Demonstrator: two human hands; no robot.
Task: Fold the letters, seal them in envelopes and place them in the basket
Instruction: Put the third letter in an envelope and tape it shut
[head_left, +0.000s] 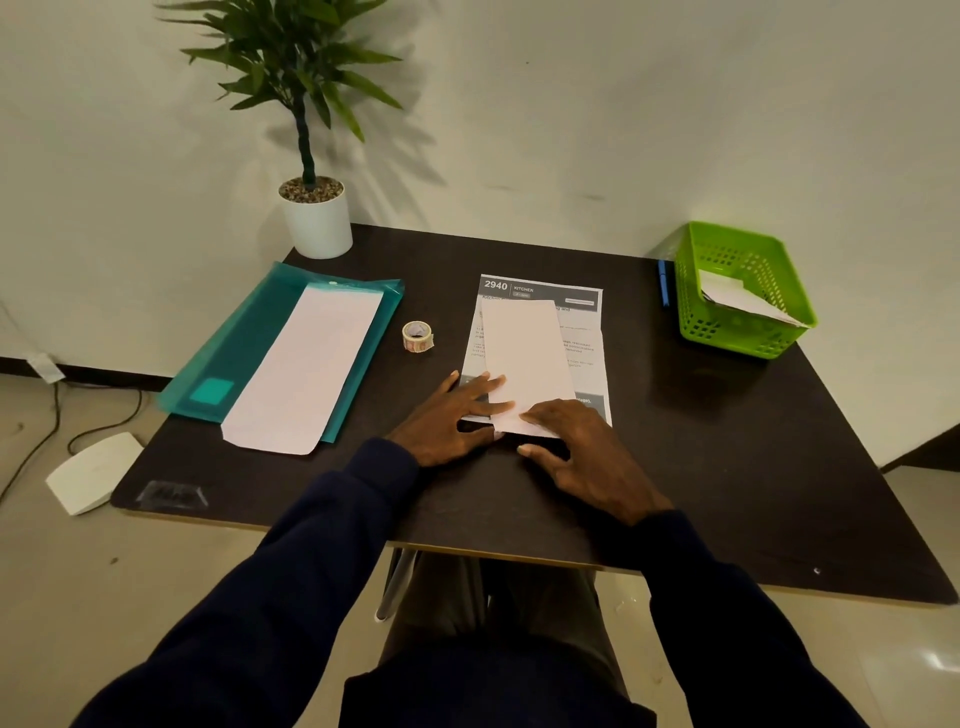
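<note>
A long white envelope (527, 353) lies on top of a printed letter (584, 332) in the middle of the dark table. My left hand (452, 421) rests flat on the envelope's near left edge, fingers spread. My right hand (582, 452) presses the envelope's near end, fingertips on its flap. Another white envelope (301, 369) lies on a teal plastic folder (244, 343) at the left. A roll of tape (417, 336) stands between folder and letter. The green basket (696, 312) at the far right holds white envelopes (737, 299).
A potted plant (314, 208) stands at the table's (727, 441) far left corner. A blue pen (663, 283) lies just left of the basket. On the floor at the left sit a white box (91, 470) and cables.
</note>
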